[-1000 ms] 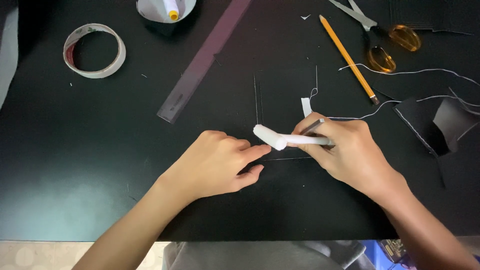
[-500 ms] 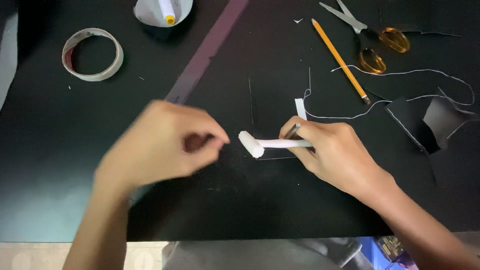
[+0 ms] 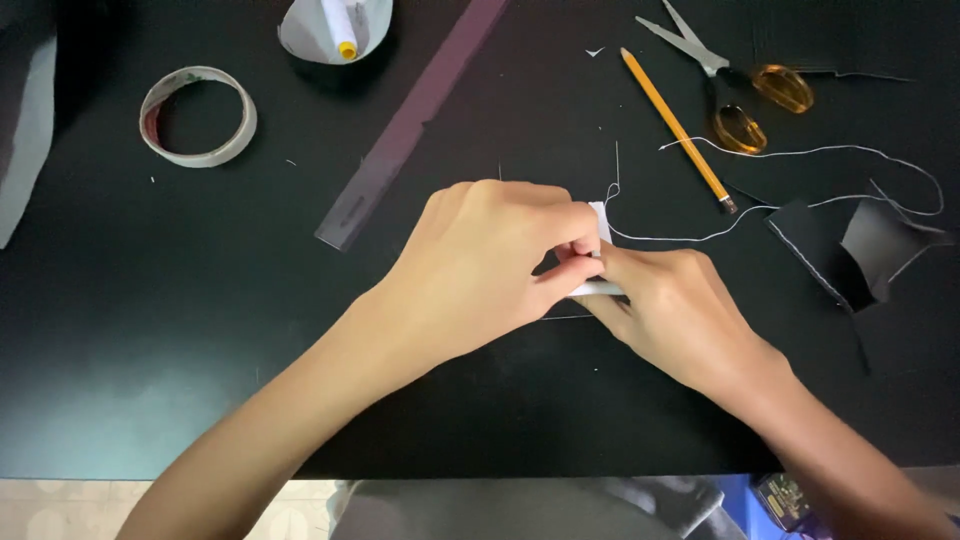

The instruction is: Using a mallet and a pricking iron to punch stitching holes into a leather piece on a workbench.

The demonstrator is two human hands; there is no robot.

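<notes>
Black counter point(image 3: 150, 330) fills the view from above, with two bare hands meeting at its middle. Left hand point(image 3: 490, 265) reaches across with thumb and fingers pinched together on a small white paper roll point(image 3: 598, 289), covering most of it. Right hand point(image 3: 675, 310) closes on the same roll from the other side, fingertips touching those of the left. A small white paper strip point(image 3: 601, 218) pokes up just behind the left fingers. A thin white thread point(image 3: 800, 152) loops away from there toward the right. Just beyond it lies a yellow pencil point(image 3: 675, 127), slanted, and near that a pair of scissors with amber handles point(image 3: 745, 95). Black card pieces point(image 3: 850, 245), partly folded, sit at the right. A translucent ruler point(image 3: 410, 125) lies slanted behind the left hand. Well apart, at the far left, rests a roll of tape point(image 3: 198, 115); a white paper cone holding a glue stick point(image 3: 335, 25) stands at the top edge.
</notes>
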